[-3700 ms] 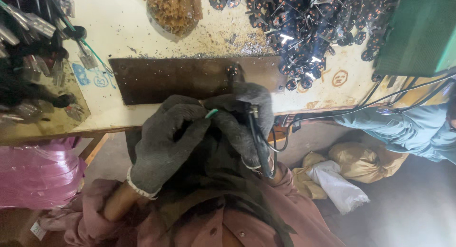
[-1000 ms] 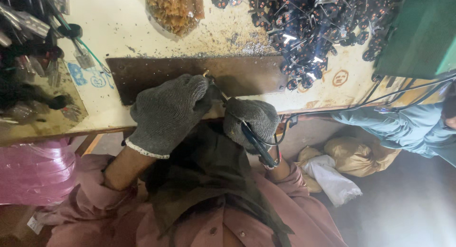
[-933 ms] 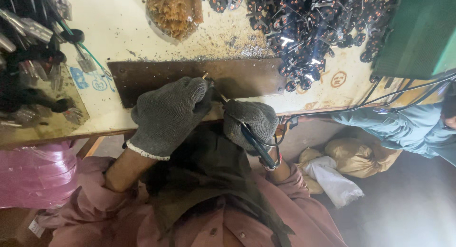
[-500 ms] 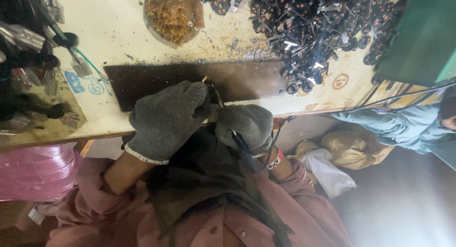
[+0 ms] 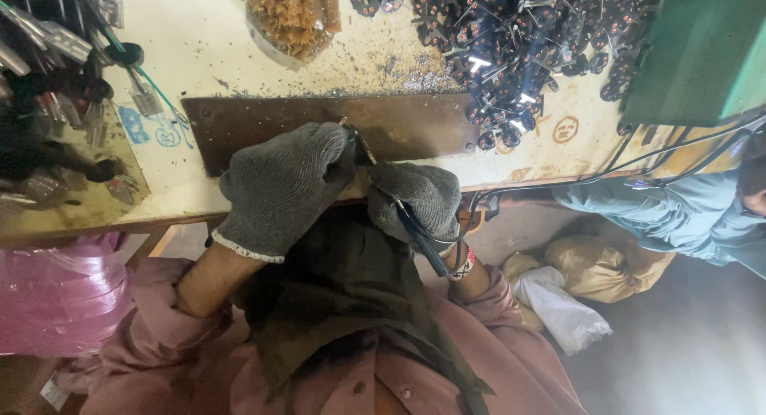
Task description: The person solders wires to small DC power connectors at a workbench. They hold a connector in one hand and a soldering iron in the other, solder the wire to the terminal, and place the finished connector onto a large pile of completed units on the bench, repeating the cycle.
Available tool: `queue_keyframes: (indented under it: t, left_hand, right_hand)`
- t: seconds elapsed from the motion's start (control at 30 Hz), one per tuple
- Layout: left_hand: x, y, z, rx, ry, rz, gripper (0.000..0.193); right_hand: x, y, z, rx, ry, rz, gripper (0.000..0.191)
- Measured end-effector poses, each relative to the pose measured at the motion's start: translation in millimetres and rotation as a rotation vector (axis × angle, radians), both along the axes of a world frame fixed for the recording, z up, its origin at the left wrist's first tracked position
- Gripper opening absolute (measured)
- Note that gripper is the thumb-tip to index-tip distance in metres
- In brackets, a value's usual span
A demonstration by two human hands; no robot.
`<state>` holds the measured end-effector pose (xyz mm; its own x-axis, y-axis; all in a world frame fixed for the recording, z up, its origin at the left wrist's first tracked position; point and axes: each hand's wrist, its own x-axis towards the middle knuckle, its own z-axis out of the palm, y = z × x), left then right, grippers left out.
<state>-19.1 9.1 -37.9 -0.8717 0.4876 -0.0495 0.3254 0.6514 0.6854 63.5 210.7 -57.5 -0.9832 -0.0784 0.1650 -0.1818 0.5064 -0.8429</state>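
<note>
Both my hands wear grey knit gloves and meet at the near edge of a cream workbench [image 5: 199, 48]. My left hand [image 5: 283, 183] is closed around a small part with a thin wire; the part itself is mostly hidden by the fingers. My right hand [image 5: 419, 201] grips black-handled pliers [image 5: 399, 211], whose tip points up to the left hand's fingers over a dark brown metal plate [image 5: 415, 124] lying on the bench.
A heap of small black wired parts [image 5: 527, 40] lies at the back right beside a green box [image 5: 694, 48]. A bag of brownish scraps [image 5: 295, 16] sits at the back. Cables and metal connectors [image 5: 56, 80] crowd the left. A person in blue sleeves [image 5: 678, 215] is at right.
My hands have moved from my lap up to the bench edge, over the brown plate. In the last second they stayed there, shifting only slightly.
</note>
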Motion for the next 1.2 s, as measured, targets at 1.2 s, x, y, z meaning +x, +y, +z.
queue_keyframes:
  t: [1.2]
  left_hand:
    - [4,13,9,0.181,-0.219,0.158,0.019]
  right_hand:
    - [-9,-27,37,0.187,-0.313,-0.121,0.027]
